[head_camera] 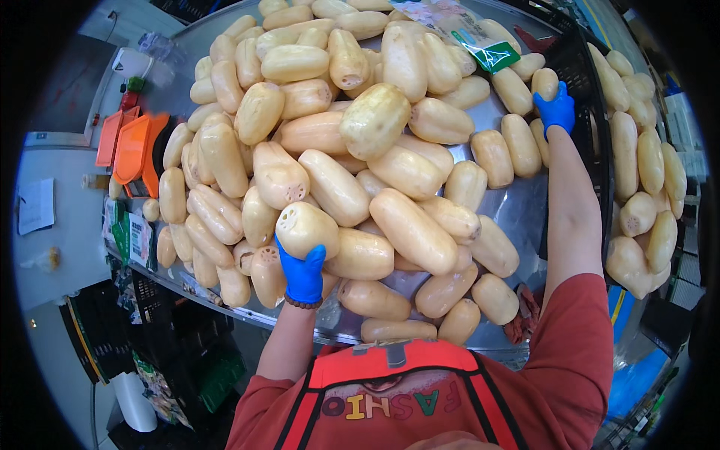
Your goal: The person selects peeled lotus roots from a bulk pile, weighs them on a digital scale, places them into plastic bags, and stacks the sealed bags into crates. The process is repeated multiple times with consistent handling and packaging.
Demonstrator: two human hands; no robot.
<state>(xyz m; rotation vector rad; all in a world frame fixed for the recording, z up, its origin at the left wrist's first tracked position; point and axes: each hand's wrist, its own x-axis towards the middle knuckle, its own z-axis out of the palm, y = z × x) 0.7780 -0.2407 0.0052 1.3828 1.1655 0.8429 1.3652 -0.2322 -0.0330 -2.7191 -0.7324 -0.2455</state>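
Peeled lotus root sections (413, 230) lie in a big heap on a metal table. My left hand (304, 275), in a blue glove, grips a short, thick lotus root section (310, 229) at the near side of the heap. Its cut end, with several holes, faces up and to the left. At the far right, my blue-gloved right hand (556, 111) has its thumb and fingers around the end of another lotus root section (544, 83). That piece lies beside a black plastic crate (602, 152), and the glove covers part of it.
More lotus roots (638, 152) lie beyond the crate. A printed plastic bag (467, 34) rests on the far side of the heap. Orange plastic holders (135, 149) and printed packaging (138, 233) sit at the left edge. A reddish cloth (524, 315) lies near my right side.
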